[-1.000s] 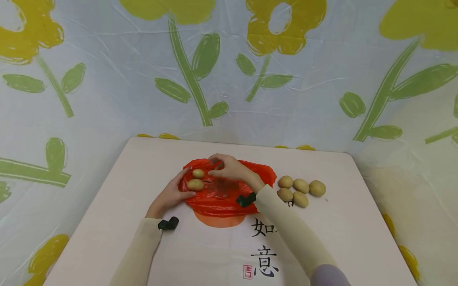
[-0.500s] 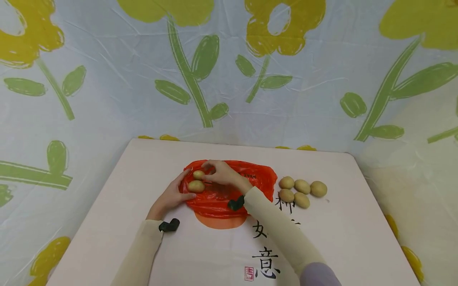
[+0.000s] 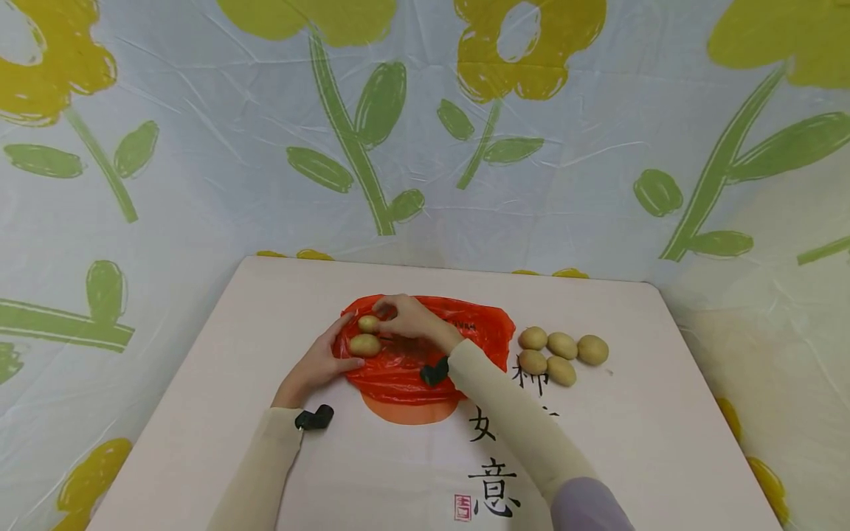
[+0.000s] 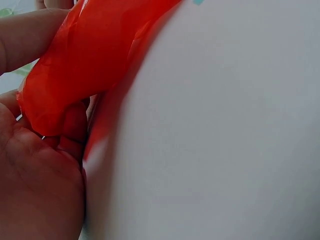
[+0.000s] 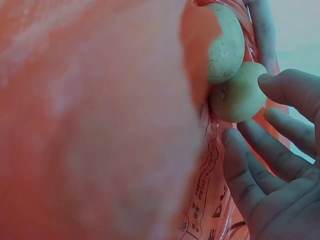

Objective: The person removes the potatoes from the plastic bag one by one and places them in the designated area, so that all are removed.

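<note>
A crumpled red plastic bag [image 3: 405, 387] lies spread on the table, with two potatoes on its left part. My left hand [image 3: 319, 365] grips the bag's left edge; in the left wrist view the red film [image 4: 85, 60] passes between thumb and fingers. From the right, my right hand [image 3: 415, 322] reaches over the bag to the farther, smaller potato [image 3: 368, 323]. In the right wrist view its thumb and fingertips are at opposite sides of that potato [image 5: 237, 100]. The larger potato [image 3: 364, 344] rests right beside it, nearer to me.
Several more potatoes [image 3: 561, 345] sit grouped on the table right of the bag. The pale table [image 3: 372, 472] bears black brush characters [image 3: 494, 487] and an orange round print [image 3: 408, 413]. A flower-patterned sheet [image 3: 425, 221] hangs behind and at both sides.
My right hand has moved left across the bag to the smaller potato, uncovering print on the bag. My left hand stays at the bag's edge.
</note>
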Tool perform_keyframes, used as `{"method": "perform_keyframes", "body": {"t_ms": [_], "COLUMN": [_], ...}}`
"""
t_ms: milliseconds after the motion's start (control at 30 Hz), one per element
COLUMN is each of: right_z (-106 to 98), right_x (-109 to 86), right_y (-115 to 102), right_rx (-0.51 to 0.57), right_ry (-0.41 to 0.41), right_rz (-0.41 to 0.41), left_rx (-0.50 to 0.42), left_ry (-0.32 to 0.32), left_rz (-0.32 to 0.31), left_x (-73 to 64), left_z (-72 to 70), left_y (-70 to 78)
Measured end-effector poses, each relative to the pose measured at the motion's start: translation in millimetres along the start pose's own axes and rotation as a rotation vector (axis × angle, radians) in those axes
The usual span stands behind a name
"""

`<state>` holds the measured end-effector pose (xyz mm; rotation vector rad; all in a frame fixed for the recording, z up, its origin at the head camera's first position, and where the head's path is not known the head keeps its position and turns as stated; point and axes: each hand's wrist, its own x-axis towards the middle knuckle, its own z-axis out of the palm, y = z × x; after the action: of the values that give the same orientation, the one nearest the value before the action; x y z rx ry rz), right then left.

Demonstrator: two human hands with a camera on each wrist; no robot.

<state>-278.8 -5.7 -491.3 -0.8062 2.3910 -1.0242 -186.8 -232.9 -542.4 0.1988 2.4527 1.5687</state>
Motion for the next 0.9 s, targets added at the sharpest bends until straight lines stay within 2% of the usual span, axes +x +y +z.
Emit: {"method": "perform_keyframes", "body": {"t_ms": [433,900], "right_z": [-6.3,6.2], "right_x": [7.0,8.9], "right_y": [-6.7,-2.7], "right_rx": [-0.002,-0.030], "right_ry": [-0.109,-0.057], "right_rz": [0.038,0.030], "left_rx": [-0.004,-0.004], "left_ry": [-0.005,-0.001], "left_rz": [0.009,0.001], "left_x": [0.9,3.7], "left_z": [-0.1,1.8], "left_y": [-1.1,-3.9]}}
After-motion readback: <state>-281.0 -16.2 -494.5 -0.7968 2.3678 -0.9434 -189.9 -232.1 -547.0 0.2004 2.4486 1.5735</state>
